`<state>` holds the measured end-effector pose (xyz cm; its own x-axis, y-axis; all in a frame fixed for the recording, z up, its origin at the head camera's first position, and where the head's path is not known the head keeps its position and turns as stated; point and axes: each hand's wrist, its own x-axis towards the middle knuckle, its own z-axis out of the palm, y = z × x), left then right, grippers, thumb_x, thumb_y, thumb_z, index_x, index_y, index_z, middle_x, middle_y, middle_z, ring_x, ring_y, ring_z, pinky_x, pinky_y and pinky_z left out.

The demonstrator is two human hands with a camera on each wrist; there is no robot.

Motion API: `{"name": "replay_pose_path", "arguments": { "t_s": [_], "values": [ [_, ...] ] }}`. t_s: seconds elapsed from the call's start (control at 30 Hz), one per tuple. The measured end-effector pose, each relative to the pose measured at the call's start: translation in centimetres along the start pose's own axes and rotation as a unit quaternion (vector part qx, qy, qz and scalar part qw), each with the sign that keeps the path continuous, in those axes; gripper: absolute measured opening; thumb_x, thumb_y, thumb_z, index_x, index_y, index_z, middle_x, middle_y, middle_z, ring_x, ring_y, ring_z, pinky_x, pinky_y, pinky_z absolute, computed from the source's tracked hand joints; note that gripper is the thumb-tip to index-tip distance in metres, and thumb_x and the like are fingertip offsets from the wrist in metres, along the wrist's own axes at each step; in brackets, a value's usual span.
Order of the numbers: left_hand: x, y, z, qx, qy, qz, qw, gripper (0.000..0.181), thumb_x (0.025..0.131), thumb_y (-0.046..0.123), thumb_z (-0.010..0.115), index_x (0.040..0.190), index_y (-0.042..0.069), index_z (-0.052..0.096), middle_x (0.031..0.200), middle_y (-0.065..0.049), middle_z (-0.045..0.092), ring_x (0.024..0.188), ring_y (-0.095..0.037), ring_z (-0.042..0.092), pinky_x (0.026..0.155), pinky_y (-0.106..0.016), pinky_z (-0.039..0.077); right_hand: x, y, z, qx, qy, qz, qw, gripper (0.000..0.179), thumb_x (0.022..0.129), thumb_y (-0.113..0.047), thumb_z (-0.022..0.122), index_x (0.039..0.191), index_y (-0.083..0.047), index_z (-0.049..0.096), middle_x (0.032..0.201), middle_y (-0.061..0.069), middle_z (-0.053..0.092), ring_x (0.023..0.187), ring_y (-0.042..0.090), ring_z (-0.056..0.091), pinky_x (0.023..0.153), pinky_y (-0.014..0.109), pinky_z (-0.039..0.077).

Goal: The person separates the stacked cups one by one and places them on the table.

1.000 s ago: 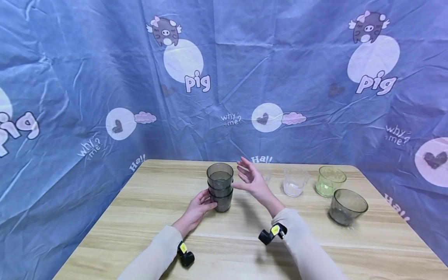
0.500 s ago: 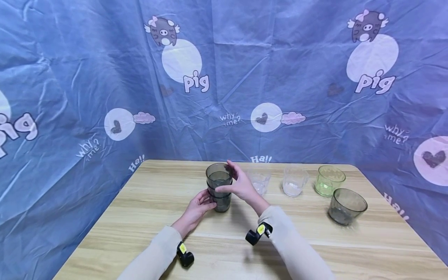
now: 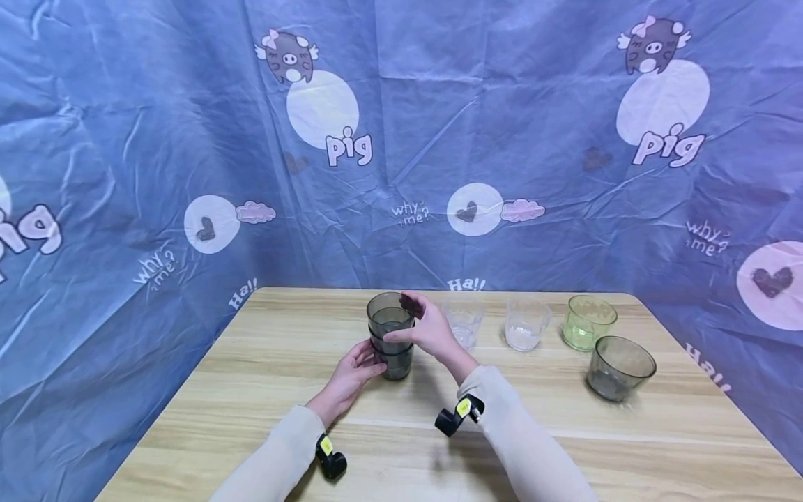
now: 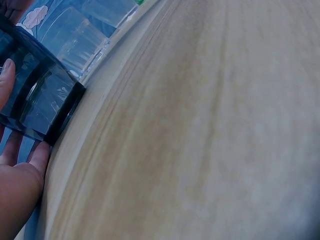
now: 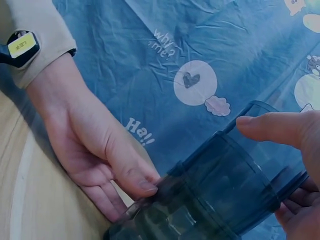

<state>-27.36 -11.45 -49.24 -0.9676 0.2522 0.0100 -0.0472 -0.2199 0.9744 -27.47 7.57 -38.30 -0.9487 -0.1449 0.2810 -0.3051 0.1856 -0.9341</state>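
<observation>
Several dark grey see-through tumblers stand nested in an upright stack (image 3: 396, 364) on the table. Low on its near left side, my left hand (image 3: 346, 380) holds the stack between thumb and fingers. Around the top tumbler (image 3: 381, 312) curls my right hand (image 3: 434, 333), thumb on the near side and fingers at the far right of the rim. The right wrist view shows the right thumb (image 5: 275, 129) against the top tumbler's wall and the left hand (image 5: 95, 140) lower down. In the left wrist view, the lowest tumbler's base (image 4: 67, 112) is at the tabletop.
Two clear glasses (image 3: 525, 331) stand to the right of the stack, the nearer one partly behind my right hand. Beyond them are a green glass (image 3: 586, 328) and a wide grey glass bowl (image 3: 617, 373). A blue printed cloth (image 3: 426, 251) hangs behind the wooden table (image 3: 251, 404).
My right hand has moved left from beside the stack and taken hold of the top tumbler, uncovering a clear glass behind it. The left hand keeps its grip in the same place.
</observation>
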Motion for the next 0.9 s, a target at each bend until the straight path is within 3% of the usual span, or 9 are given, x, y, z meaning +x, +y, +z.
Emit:
{"name": "replay_pose_path", "arguments": {
  "t_s": [0.5, 0.9],
  "values": [
    [0.07, -0.19, -0.07, 0.005, 0.004, 0.004, 1.0, 0.068, 0.087, -0.011, 0.062, 0.149, -0.008, 0.032, 0.148, -0.03, 0.039, 0.132, -0.037, 0.044, 0.103, -0.033, 0.046, 0.44, -0.86, -0.41, 0.019, 0.009, 0.014, 0.9997, 0.086, 0.059, 0.0, 0.091, 0.137, 0.003, 0.053, 0.128, 0.017, 0.064, 0.118, 0.034, 0.06, 0.102, 0.043, 0.048],
    [-0.03, -0.26, 0.0, 0.013, 0.001, 0.003, 0.9999, 0.069, 0.087, -0.01, 0.063, 0.148, -0.008, 0.032, 0.147, -0.03, 0.041, 0.13, -0.034, 0.046, 0.104, -0.034, 0.046, 0.52, -0.95, -0.95, 0.064, 0.003, 0.022, 0.9977, 0.088, 0.061, 0.005, 0.088, 0.14, 0.004, 0.048, 0.132, 0.02, 0.06, 0.122, 0.037, 0.056, 0.105, 0.045, 0.045]
  ]
}}
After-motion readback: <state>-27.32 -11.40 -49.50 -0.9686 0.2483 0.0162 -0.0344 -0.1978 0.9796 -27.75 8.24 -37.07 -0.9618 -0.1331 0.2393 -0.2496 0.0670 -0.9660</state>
